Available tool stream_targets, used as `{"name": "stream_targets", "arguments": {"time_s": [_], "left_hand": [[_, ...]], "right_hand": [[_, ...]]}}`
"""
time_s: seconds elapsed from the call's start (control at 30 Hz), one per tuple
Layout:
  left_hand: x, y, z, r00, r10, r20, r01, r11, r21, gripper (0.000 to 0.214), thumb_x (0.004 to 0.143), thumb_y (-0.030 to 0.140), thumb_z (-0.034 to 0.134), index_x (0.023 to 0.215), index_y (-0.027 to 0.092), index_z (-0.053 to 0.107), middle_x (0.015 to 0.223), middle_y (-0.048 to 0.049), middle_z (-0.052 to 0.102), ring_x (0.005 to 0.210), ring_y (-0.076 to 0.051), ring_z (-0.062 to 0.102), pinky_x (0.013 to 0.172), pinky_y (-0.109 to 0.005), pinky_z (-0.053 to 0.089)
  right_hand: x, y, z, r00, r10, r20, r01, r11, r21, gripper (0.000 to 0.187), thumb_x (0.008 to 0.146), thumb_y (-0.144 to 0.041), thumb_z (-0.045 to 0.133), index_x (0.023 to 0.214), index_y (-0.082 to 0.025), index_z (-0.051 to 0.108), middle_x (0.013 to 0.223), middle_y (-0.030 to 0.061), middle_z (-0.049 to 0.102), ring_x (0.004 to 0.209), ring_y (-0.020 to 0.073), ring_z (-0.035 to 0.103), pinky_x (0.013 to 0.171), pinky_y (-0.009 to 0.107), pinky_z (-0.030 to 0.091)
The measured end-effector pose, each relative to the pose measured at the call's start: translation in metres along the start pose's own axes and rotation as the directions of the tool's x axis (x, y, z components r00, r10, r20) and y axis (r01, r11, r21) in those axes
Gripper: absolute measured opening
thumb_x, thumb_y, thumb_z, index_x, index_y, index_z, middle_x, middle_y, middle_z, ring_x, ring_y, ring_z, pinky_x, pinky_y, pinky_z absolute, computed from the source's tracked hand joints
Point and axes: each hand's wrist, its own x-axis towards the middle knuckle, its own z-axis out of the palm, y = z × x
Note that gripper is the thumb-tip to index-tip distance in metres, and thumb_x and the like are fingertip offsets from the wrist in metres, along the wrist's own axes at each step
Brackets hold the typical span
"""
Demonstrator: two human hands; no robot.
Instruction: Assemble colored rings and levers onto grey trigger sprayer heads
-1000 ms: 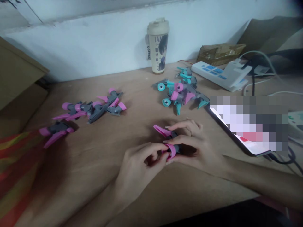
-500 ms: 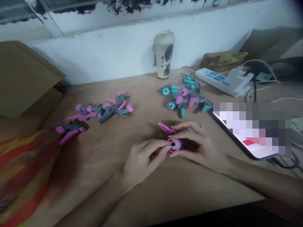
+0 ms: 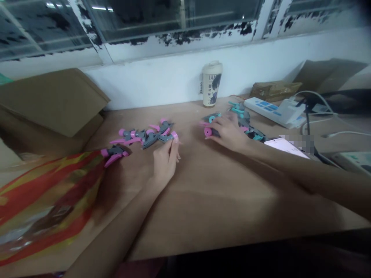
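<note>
My left hand (image 3: 166, 159) lies on the wooden table (image 3: 220, 193) with its fingers stretched forward. Its fingertips touch the pink cap at the right end of a row of pink and grey plastic trigger pieces (image 3: 145, 137). My right hand (image 3: 230, 132) is further back and to the right, closed round a pink and grey trigger piece (image 3: 208, 132) whose pink cap sticks out to the left. It rests against a heap of teal, pink and grey pieces (image 3: 246, 124), which it partly hides.
A lidded cup (image 3: 211, 83) stands by the wall. A white power strip (image 3: 272, 110) with cables, a brown packet (image 3: 274, 89) and a phone (image 3: 286, 146) lie to the right. A cardboard box (image 3: 55, 100) and a red and yellow bag (image 3: 43, 200) occupy the left.
The hands have parted: my left hand let go and reached left to the pink row, and my right hand carried the pink and grey piece back to the teal heap. The camera tilted up.
</note>
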Motion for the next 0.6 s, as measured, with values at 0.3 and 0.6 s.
{"name": "stream_targets", "arguments": {"time_s": [0.3, 0.6], "left_hand": [[0.011, -0.021, -0.01, 0.995, -0.019, -0.1, 0.025, 0.998, 0.058, 0.047, 0.096, 0.04, 0.027, 0.079, 0.016, 0.064, 0.049, 0.0037, 0.051, 0.042, -0.008, 0.053, 0.048, -0.018, 0.043], [0.025, -0.048, -0.025, 0.963, -0.062, -0.263, 0.091, 0.991, 0.102, 0.052, 0.096, 0.042, 0.022, 0.075, 0.016, 0.062, 0.049, 0.0015, 0.053, 0.044, -0.011, 0.055, 0.048, -0.02, 0.042]], "right_hand": [[0.058, -0.001, 0.013, 0.953, 0.134, 0.273, -0.113, 0.989, -0.094, 0.032, 0.076, -0.03, 0.063, 0.102, -0.013, 0.066, 0.1, 0.0172, 0.067, 0.099, 0.0376, 0.057, 0.09, 0.055, 0.03], [0.078, -0.074, 0.02, 0.956, -0.159, 0.245, 0.111, 0.974, 0.198, 0.054, 0.085, -0.053, 0.046, 0.13, -0.022, 0.046, 0.129, 0.0125, 0.053, 0.12, 0.0337, 0.045, 0.096, 0.05, 0.027]]}}
